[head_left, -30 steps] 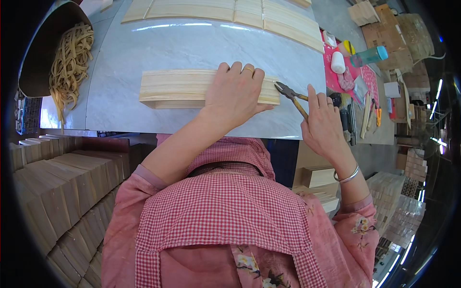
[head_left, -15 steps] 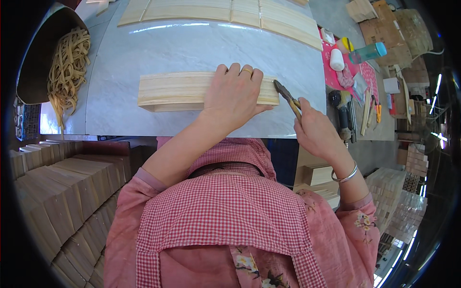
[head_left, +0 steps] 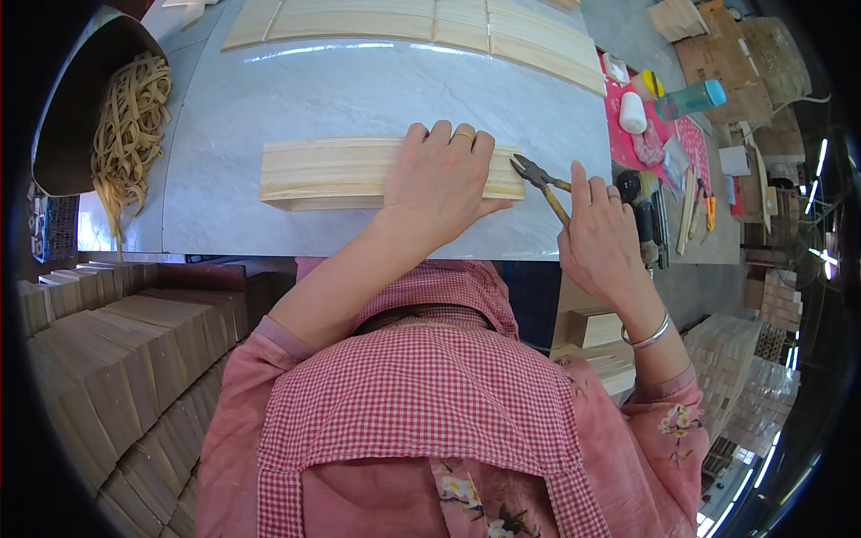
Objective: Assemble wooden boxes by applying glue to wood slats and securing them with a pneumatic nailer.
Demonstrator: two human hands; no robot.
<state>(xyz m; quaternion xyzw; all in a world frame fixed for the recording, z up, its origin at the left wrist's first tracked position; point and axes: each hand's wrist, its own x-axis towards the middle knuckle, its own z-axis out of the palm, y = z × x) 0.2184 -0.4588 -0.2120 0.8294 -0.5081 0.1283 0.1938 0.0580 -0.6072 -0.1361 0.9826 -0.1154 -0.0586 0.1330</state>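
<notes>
A long stack of pale wooden slats point(head_left: 323, 170) lies across the grey marble-look table point(head_left: 359, 90). My left hand point(head_left: 439, 179) presses flat on the stack's right part, fingers over its far edge. My right hand point(head_left: 605, 238) grips a pair of pliers point(head_left: 543, 184), whose dark jaws touch the right end of the stack.
A dark bowl with tan rubber bands point(head_left: 126, 125) stands at the far left. More slat panels point(head_left: 421, 22) line the table's far edge. Bottles and small tools point(head_left: 668, 99) lie on a red mat at right. Stacked wooden blocks point(head_left: 108, 359) rise at lower left.
The pliers' jaws have moved left up to the stack's right end. My left hand stays pressed on the slats.
</notes>
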